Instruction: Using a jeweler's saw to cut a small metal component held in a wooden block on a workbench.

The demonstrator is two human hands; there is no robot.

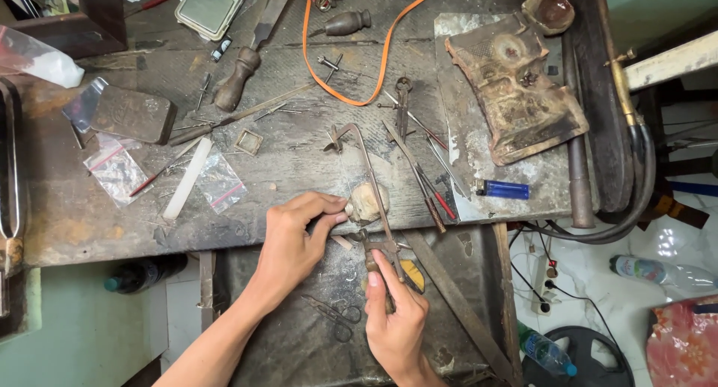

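I am looking down at a worn, scarred wooden worktop crowded with small tools. My right hand is wrapping its grip closed around the wooden handle of a jeweller's saw frame, thumb lying along the handle, so the thin metal frame is reaching away from me across the worktop edge. My left hand is coming in from the lower left, wrist bent, thumb and first fingers pinching narrowly on a small pale piece and pressing it against the rounded, worn bench peg at the worktop's front edge; the peg seems to be serving as a firm support, with the saw frame passing right beside the piece. Both forearms are angling upward and inward, meeting near the middle. Small scissors are lying on the lower shelf between my arms. Further off, an orange cord is looping across the worktop, a blue lighter is resting to the right, and a brown-handled file is lying near the top.
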